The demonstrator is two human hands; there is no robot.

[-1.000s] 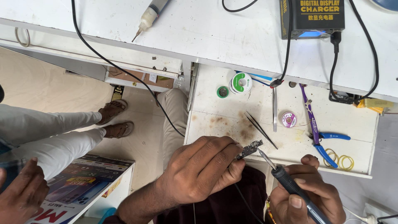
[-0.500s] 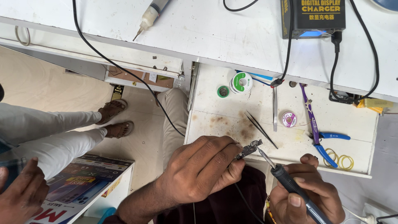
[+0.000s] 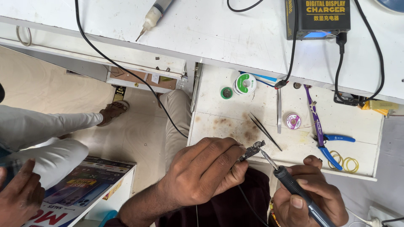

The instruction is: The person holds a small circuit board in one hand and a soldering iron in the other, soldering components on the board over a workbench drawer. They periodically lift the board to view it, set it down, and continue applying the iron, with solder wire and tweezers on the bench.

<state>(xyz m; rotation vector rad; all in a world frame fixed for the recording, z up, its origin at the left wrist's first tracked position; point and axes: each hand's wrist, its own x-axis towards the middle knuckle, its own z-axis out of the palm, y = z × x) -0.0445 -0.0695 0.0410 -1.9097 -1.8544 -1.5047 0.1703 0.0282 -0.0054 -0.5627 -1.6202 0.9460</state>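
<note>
A: Where's the part?
B: Small dark board [image 3: 252,150], over the drawer's [image 3: 294,101] front edge. Long axis runs lower-left to upper-right, free end up-right.
A: Hands?
B: Left hand [image 3: 206,170] pinched shut on the board's lower end. Right hand [image 3: 311,193] wrapped around the iron [image 3: 294,185], tip pointing up-left, touching the board's free end.
A: What's in the drawer?
B: Tweezers [image 3: 265,131] just beyond the board, solder spool [image 3: 245,83], small reel [image 3: 293,121], blue cutters [image 3: 332,147], yellow bands [image 3: 347,163].
</note>
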